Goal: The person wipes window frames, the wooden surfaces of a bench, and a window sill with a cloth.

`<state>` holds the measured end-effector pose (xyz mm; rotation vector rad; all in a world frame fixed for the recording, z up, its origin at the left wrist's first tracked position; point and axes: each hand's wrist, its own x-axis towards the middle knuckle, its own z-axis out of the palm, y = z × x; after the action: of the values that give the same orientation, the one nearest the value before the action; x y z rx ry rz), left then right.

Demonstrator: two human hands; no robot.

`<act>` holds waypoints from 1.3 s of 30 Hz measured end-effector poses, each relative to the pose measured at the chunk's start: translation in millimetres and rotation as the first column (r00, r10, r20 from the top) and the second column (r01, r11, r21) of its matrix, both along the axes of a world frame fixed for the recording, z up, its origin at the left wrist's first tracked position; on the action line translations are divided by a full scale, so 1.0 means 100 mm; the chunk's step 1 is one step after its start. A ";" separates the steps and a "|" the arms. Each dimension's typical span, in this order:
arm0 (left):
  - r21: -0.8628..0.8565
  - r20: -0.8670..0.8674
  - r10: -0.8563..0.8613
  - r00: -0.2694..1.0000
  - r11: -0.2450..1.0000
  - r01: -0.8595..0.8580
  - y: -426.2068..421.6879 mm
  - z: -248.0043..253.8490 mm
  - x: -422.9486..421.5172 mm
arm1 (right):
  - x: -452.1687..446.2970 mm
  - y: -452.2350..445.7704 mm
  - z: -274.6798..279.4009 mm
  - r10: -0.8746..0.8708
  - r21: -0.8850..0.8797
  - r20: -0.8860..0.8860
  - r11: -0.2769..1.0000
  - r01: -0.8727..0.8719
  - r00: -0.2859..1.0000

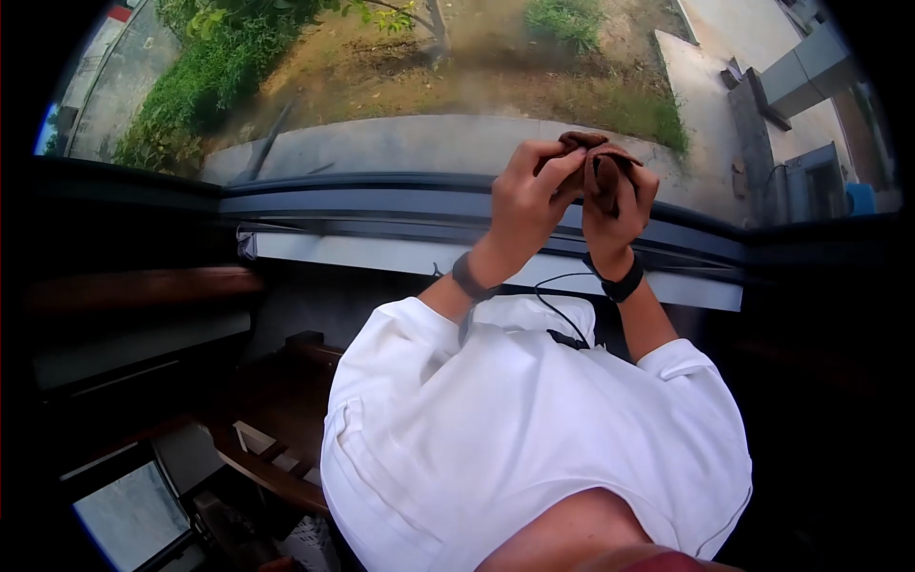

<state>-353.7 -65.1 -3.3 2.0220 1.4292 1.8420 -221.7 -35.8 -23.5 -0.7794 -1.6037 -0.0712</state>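
A crumpled brown cloth (pixel 602 172) is bunched between my two hands, in front of a large window. My left hand (pixel 526 195) has its fingers closed on the cloth's left side. On the right side, my right hand (pixel 618 214) grips the same cloth, its fingers curled round the folds. Both hands are raised above the window sill (pixel 381 259), close together. Each wrist wears a black band, and a thin dark cable hangs near the right one.
The dark window frame (pixel 381 198) runs across below the hands. A wooden chair (pixel 267 472) stands at the lower left. Outside, beyond the glass, are a concrete path (pixel 381 143), bushes (pixel 224 81) and a grey pillar (pixel 810 71).
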 end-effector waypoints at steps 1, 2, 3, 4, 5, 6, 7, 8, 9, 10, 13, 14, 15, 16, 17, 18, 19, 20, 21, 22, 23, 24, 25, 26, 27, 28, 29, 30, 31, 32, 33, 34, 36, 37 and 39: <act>-0.046 -0.007 0.000 1.000 0.999 0.000 -0.05 -0.15 -0.10 | -0.09 -0.04 -0.14 0.007 -0.029 0.005 1.000 -0.007 1.000; -0.090 -0.014 -0.003 1.000 0.996 0.001 -0.08 -0.28 -0.21 | -0.20 -0.08 -0.27 0.012 -0.057 0.010 0.998 -0.011 1.000; -0.123 -0.021 -0.001 1.000 0.992 -0.002 -0.12 -0.39 -0.33 | -0.31 -0.13 -0.40 -0.003 -0.082 0.021 0.997 0.005 1.000; -0.181 -0.068 0.013 0.998 0.983 -0.025 -0.17 -0.49 -0.47 | -0.43 -0.18 -0.54 0.004 -0.152 0.048 0.988 0.004 0.999; -0.236 -0.116 0.025 0.993 0.970 -0.052 -0.23 -0.58 -0.62 | -0.56 -0.24 -0.69 0.013 -0.220 0.073 0.975 0.003 0.997; -0.290 -0.166 0.034 0.985 0.953 -0.082 -0.31 -0.68 -0.79 | -0.70 -0.31 -0.83 0.025 -0.289 0.096 0.957 0.004 0.995; -0.429 -0.203 0.007 0.979 0.898 -0.096 -0.39 -0.78 -1.00 | -0.86 -0.42 -0.94 0.081 -0.407 0.166 0.914 -0.007 0.983; -0.528 -0.217 0.003 0.976 0.841 -0.120 -0.48 -0.89 -1.24 | -1.01 -0.48 -1.17 0.184 -0.498 0.211 0.866 -0.057 0.960; -0.617 -0.232 -0.002 0.973 0.774 -0.145 -0.56 -1.00 -1.48 | -1.21 -0.55 -1.19 0.205 -0.499 0.256 0.865 -0.052 0.945; -0.699 -0.245 -0.011 0.969 0.694 -0.169 -0.63 -1.01 -1.69 | -1.43 -0.63 -1.18 0.225 -0.503 0.300 0.863 -0.047 0.927; -0.690 -0.259 0.096 0.961 0.678 -0.254 -0.75 -1.03 -2.15 | -1.98 -0.60 -1.23 0.299 -0.526 0.293 0.843 -0.109 0.908; -0.680 -0.247 0.099 0.964 0.691 -0.245 -0.78 -1.08 -2.26 | -2.09 -0.62 -1.24 0.299 -0.546 0.306 0.833 -0.091 0.904; -0.669 -0.235 0.102 0.967 0.704 -0.237 -0.76 -1.11 -2.36 | -2.18 -0.62 -1.18 0.298 -0.564 0.318 0.823 -0.073 0.900; -0.653 -0.224 0.105 0.969 0.722 -0.229 -0.74 -1.14 -2.44 | -2.26 -0.62 -1.16 0.293 -0.576 0.331 0.815 -0.054 0.897; -0.668 -0.240 0.079 0.968 0.710 -0.223 -0.73 -1.16 -2.46 | -2.25 -0.63 -1.18 0.279 -0.572 0.335 0.819 -0.041 0.900; -0.664 -0.232 0.050 0.971 0.721 -0.195 -0.72 -1.19 -2.44 | -2.20 -0.66 -1.16 0.253 -0.573 0.348 0.820 -0.009 0.903; -0.661 -0.228 0.019 0.974 0.731 -0.169 -0.71 -1.23 -2.39 | -2.15 -0.70 -1.14 0.227 -0.574 0.358 0.818 0.021 0.906; -0.651 -0.232 -0.010 0.973 0.744 -0.148 -0.66 -1.25 -2.34 | -2.10 -0.71 -1.13 0.199 -0.570 0.361 0.820 0.047 0.911; -0.650 -0.211 -0.049 0.976 0.753 -0.103 -0.61 -1.27 -2.27 | -2.02 -0.73 -1.16 0.148 -0.560 0.376 0.823 0.097 0.915; -0.651 -0.188 -0.086 0.978 0.757 -0.059 -0.58 -1.28 -2.16 | -1.90 -0.75 -1.20 0.117 -0.551 0.406 0.823 0.141 0.906; -0.651 -0.180 -0.128 0.975 0.759 -0.021 -0.53 -1.29 -2.07 | -1.80 -0.76 -1.20 0.088 -0.545 0.405 0.822 0.163 0.910; -0.651 -0.169 -0.169 0.971 0.759 0.019 -0.50 -1.30 -1.98 | -1.71 -0.78 -1.22 0.049 -0.539 0.418 0.817 0.204 0.907; -0.641 -0.169 -0.190 0.967 0.766 0.038 -0.48 -1.32 -1.89 | -1.63 -0.80 -1.22 0.021 -0.537 0.427 0.810 0.235 0.904; -0.630 -0.169 -0.208 0.963 0.775 0.057 -0.45 -1.34 -1.82 | -1.58 -0.82 -1.20 -0.005 -0.534 0.438 0.803 0.265 0.899; -0.616 -0.168 -0.224 0.960 0.784 0.075 -0.42 -1.35 -1.81 | -1.59 -0.83 -1.21 -0.017 -0.526 0.440 0.805 0.273 0.898; -0.606 -0.163 -0.239 0.957 0.790 0.094 -0.38 -1.36 -1.82 | -1.57 -0.82 -1.22 -0.022 -0.521 0.446 0.807 0.279 0.895; -0.600 -0.156 -0.250 0.956 0.792 0.110 -0.36 -1.38 -1.82 | -1.55 -0.83 -1.23 -0.019 -0.520 0.451 0.807 0.280 0.892; -0.599 -0.149 -0.259 0.954 0.791 0.121 -0.38 -1.39 -1.84 | -1.57 -0.84 -1.22 -0.015 -0.520 0.454 0.807 0.279 0.891; -0.608 -0.171 -0.246 0.954 0.788 0.094 -0.39 -1.39 -1.88 | -1.63 -0.83 -1.20 -0.012 -0.519 0.452 0.810 0.274 0.892; -0.635 -0.168 -0.224 0.960 0.770 0.069 -0.44 -1.39 -1.95 | -1.70 -0.82 -1.18 -0.013 -0.511 0.446 0.817 0.267 0.895; -0.652 -0.169 -0.202 0.965 0.757 0.044 -0.47 -1.35 -2.04 | -1.78 -0.81 -1.17 0.021 -0.537 0.467 0.801 0.265 0.884; -0.667 -0.172 -0.185 0.968 0.745 0.024 -0.49 -1.31 -2.16 | -1.90 -0.79 -1.16 0.053 -0.538 0.448 0.813 0.222 0.892; -0.660 -0.170 -0.117 0.978 0.751 -0.025 -0.61 -1.28 -2.42 | -2.15 -0.81 -1.19 0.097 -0.539 0.413 0.827 0.157 0.906; -0.638 -0.160 -0.083 0.984 0.769 -0.039 -0.68 -1.27 -2.55 | -2.28 -0.82 -1.21 0.126 -0.546 0.393 0.829 0.121 0.911; -0.633 -0.176 0.006 0.984 0.765 -0.118 -0.81 -1.21 -2.78 | -2.53 -0.83 -1.23 0.176 -0.548 0.361 0.834 0.055 0.916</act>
<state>-631.8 -146.4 -124.1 1.7890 1.8554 0.9752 -474.7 -119.0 -146.7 -1.2146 -2.0777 0.3170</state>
